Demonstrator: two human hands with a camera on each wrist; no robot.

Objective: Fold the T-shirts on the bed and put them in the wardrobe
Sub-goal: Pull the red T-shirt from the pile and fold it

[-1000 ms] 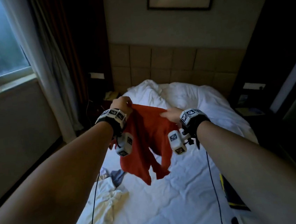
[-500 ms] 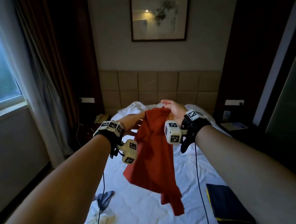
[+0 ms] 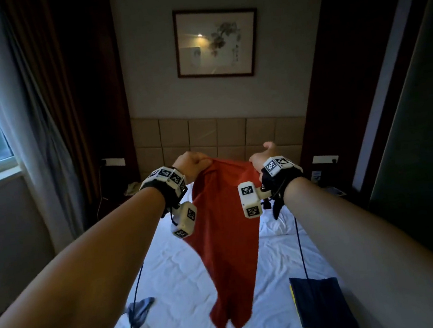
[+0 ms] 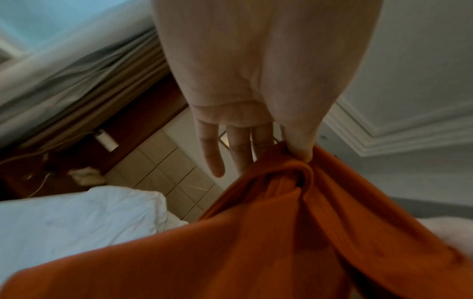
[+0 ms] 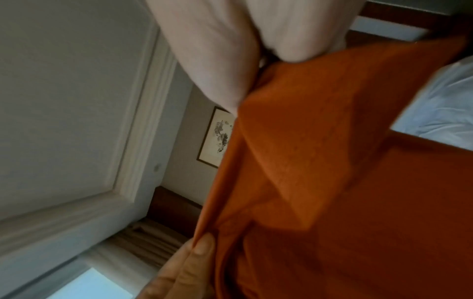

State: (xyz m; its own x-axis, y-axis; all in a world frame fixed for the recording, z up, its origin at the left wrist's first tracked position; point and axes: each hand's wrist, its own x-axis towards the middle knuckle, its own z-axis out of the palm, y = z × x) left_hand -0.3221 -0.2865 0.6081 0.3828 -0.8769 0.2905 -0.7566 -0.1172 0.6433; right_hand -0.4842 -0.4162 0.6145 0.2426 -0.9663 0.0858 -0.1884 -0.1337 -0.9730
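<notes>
Both arms reaching toward 12 o'clock: left hand grip pinching orange T-shirt, right hand grip clutching it; shirt hanging over bed.

The T-shirt hangs below both hands' fingers, above the bed (folded garment lower right).

The left hand reaches down into the picture, palm toward the camera. Its thumb presses a bunched fold of the orange T-shirt against the side of the index finger, just at the fingertips; the other fingers hang straight and slightly apart. The cloth spreads wide below the fingers. Beyond the fingertips stands a padded beige headboard, and to their left lies white bedding, with grey curtains above it.
</notes>
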